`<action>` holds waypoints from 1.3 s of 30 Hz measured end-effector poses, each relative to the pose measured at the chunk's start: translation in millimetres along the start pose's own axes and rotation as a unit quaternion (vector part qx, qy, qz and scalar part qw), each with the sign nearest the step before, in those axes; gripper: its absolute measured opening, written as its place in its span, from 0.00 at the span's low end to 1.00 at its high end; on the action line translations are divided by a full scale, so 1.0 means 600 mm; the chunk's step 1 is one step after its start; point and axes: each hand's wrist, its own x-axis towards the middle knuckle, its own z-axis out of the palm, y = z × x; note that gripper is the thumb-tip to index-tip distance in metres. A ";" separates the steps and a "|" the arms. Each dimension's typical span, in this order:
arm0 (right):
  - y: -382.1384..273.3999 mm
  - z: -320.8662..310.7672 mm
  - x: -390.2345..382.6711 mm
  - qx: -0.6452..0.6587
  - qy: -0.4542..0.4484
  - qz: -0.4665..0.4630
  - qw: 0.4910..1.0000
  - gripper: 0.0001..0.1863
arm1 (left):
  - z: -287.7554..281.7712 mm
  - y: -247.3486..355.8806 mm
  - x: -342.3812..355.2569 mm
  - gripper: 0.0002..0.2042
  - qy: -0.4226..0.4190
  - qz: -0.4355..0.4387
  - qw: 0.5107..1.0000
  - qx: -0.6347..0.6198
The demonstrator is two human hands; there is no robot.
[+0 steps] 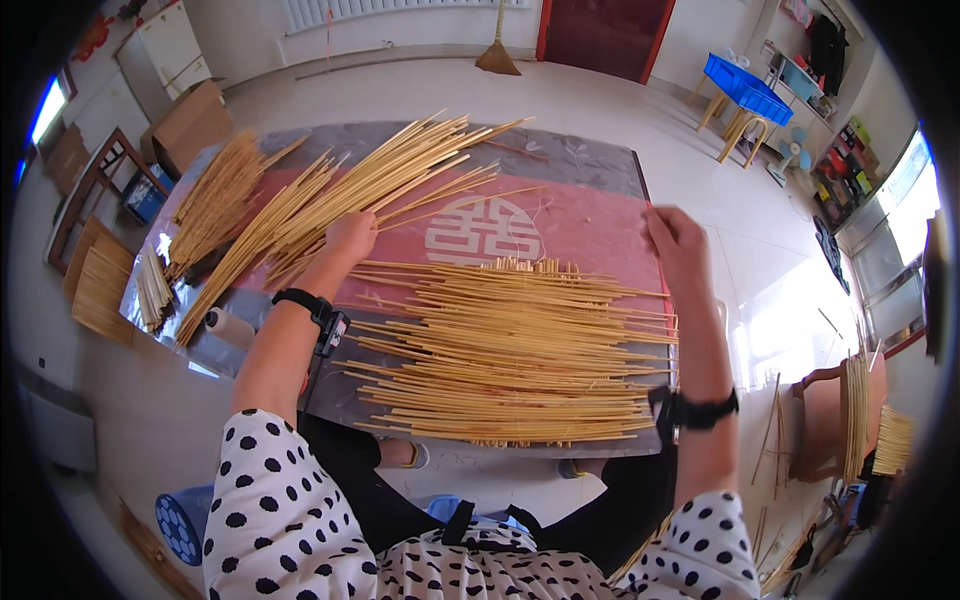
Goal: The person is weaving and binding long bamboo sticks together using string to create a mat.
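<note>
A mat of pale yellow straw stalks [520, 350], laid side by side and running left to right, lies on the table in front of me. My left hand [350, 238] is closed at the right edge of a big loose heap of stalks [350, 190]; whatever its fingers grip is hidden. Beyond the mat's far right corner, at the table's right edge, my right hand [678, 240] is raised with its fingers curled together, slightly blurred. What it holds, if anything, I cannot make out. A thin pale thread [540, 208] lies loose beyond the mat's far edge.
A red and grey patterned cover [590, 220] lies over the table. On the left are a thread cone [230, 328] and brownish plumed stalks [222, 195]. A broom [498, 58] leans at the far wall. A blue crate [748, 86] sits on stools; more stalks [855, 415] stand right.
</note>
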 end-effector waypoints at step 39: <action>0.212 -0.015 0.268 -0.541 -0.081 -0.022 0.837 0.07 | 0.061 -0.034 0.009 0.11 0.096 0.166 0.981 0.035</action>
